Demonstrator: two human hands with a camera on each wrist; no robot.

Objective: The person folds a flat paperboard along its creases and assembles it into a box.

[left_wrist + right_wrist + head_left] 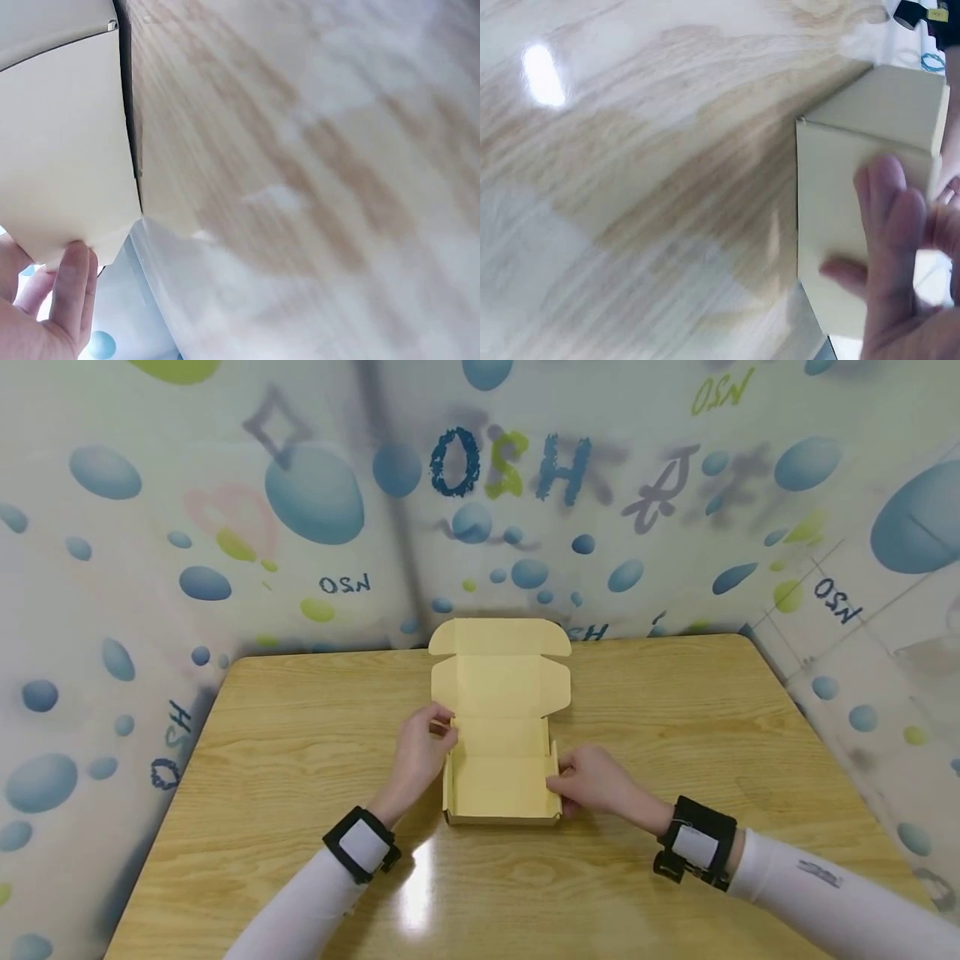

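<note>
Yellowish cardboard forms a partly folded box [498, 785] at the middle of a wood-grain bench [300, 760]. The person's left hand [423, 743] pinches the far end of the box's left side [67, 142]; the right hand [600, 781] grips the right wall [832, 187], fingertips against its outer face.

Folding looks roughly half done: the front wall [502, 820] and both sides stand, while the lid [498, 685] opens away toward the back, its side flaps [556, 685] and rounded end flap [498, 637] spread, not yet tucked.

No writing shows on the box. Behind, a patterned wall [637, 618] carries large letters, "OSH" [508, 464]; smaller wall lettering is uncertain. A dark mark [820, 872] on the right sleeve [862, 893] is unreadable.
</note>
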